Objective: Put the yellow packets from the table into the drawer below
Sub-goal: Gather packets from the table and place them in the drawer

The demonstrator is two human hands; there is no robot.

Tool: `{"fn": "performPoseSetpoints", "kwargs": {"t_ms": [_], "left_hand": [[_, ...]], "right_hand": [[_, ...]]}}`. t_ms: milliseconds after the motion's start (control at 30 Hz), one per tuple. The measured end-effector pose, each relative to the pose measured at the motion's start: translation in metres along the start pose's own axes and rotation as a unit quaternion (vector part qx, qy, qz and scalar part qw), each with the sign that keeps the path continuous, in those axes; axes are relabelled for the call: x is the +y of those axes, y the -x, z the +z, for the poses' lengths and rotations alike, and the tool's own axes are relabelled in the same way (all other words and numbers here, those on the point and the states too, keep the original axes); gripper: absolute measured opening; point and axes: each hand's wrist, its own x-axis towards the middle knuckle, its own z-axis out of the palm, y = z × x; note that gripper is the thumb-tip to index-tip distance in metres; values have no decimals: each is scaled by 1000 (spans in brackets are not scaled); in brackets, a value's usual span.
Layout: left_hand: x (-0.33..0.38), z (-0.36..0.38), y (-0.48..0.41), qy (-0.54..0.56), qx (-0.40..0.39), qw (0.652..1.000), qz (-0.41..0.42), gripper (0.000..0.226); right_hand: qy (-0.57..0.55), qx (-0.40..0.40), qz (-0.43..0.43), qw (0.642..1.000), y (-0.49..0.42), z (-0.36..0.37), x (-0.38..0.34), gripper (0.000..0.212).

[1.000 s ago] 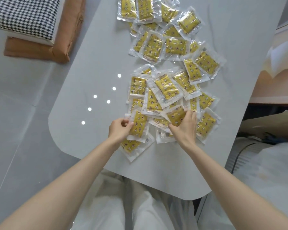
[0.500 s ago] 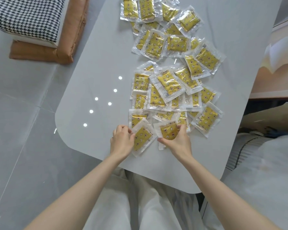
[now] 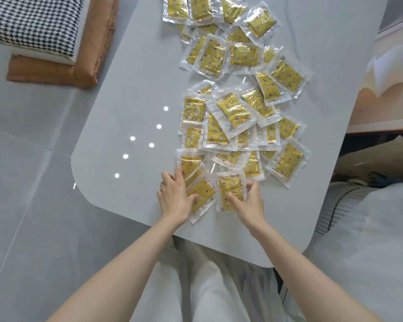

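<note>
White cloth (image 3: 196, 287) covers your lap at the near edge, partly under the rounded near end of the pale grey glossy table (image 3: 130, 205). Your left hand (image 3: 173, 198) lies on the near part of that table, fingers fairly straight and reaching away from you. Its thumb is laid across the face of a tilted yellow patterned packet (image 3: 203, 196) in clear plastic wrap, whose left edge runs under your palm.

Just to the right, your right hand (image 3: 247, 203) pinches a second yellow packet (image 3: 229, 191), thumb on its face and fingers curled at its right edge. The two packets lie side by side; you cannot tell whether they touch.

Beyond your fingers, a heap of yellow packets (image 3: 228, 117) overlaps across the middle of the table, spreading right. Farther still, a far cluster (image 3: 219, 52) of the same packets runs up to the picture's top edge. Small white light spots (image 3: 151, 145) dot the table left of the heap.

At far left, on the grey tiled floor (image 3: 28, 205), a tan cushion (image 3: 63, 68) carries a black-and-white houndstooth cushion (image 3: 33, 24).
</note>
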Motion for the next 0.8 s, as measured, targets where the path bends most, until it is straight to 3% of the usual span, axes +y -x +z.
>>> {"fn": "performPoseSetpoints", "kwargs": {"t_ms": [200,367,567,800], "left_hand": [[-4,-2,9,44,-71,996,-9,35],[-10,-24,22,204,-129,970,-34,28],[-17,-91,44,350,-102,928,-83,36],[-35,-192,81,445,-30,891,-88,40]], "right_hand": [[-40,-8,1,999,9,-8,-6,21],[-80,-26,-11,996,27,-23,-25,20],[-122,-33,-27,992,62,-41,-73,27],[-157,-69,-76,982,125,-49,-150,19]]}}
